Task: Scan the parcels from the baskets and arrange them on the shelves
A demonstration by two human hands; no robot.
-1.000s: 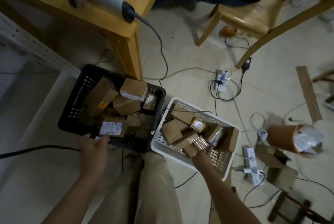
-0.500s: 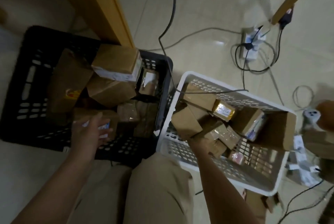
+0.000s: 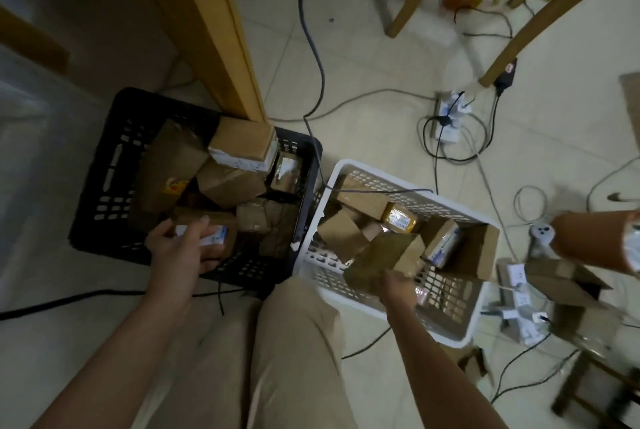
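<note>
A labelled parcel (image 3: 212,233) lies in the black basket (image 3: 90,220), left of centre, with the left hand (image 3: 176,257) curled round it. Right of centre, the right hand (image 3: 398,287) grips a brown parcel (image 3: 377,257) over the white basket (image 3: 462,331). A table leg (image 3: 221,30) rises above.

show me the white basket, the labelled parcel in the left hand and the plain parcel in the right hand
white basket (image 3: 346,295): head view, on its near rim
labelled parcel (image 3: 217,236): head view, on its white label
plain parcel (image 3: 381,255): head view, on its brown top face
</note>
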